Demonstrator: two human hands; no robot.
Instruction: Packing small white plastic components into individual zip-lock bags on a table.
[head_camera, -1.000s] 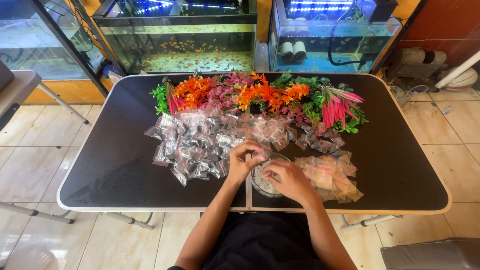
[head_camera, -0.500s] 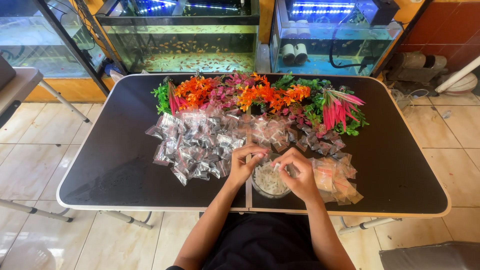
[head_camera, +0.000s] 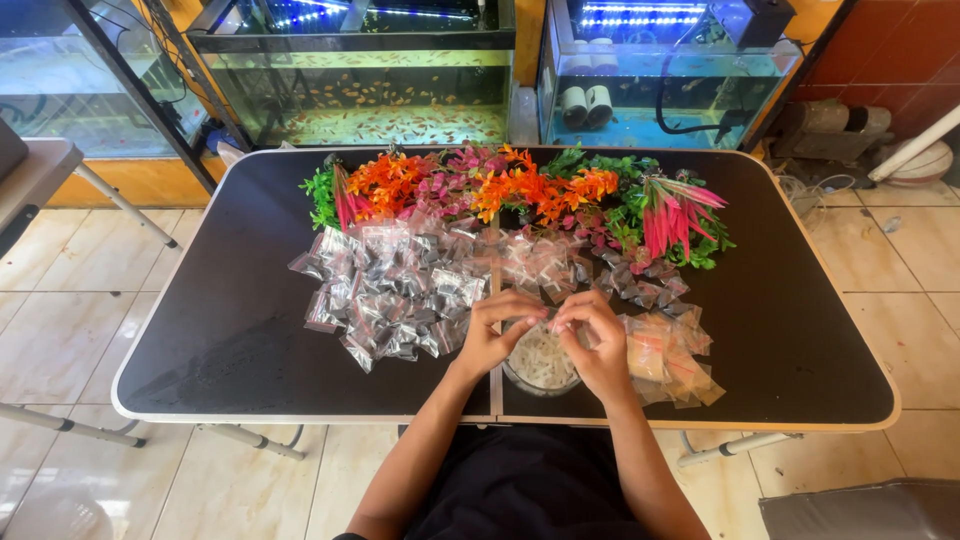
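Hands over round clear bowl of white bits (head_camera: 541, 362) | I see left hand (head_camera: 492, 338), right hand (head_camera: 597, 345) fingertips pressed together, pinching something too small to tell | black table (head_camera: 230, 330)

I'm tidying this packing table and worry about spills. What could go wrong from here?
The round bowl of white pieces sits close to the table's near edge, right under both hands, so a nudge from the left hand or right hand might tip it to the floor. The tan packets also lie near that edge and could slide off. What the fingers pinch is too small to tell.
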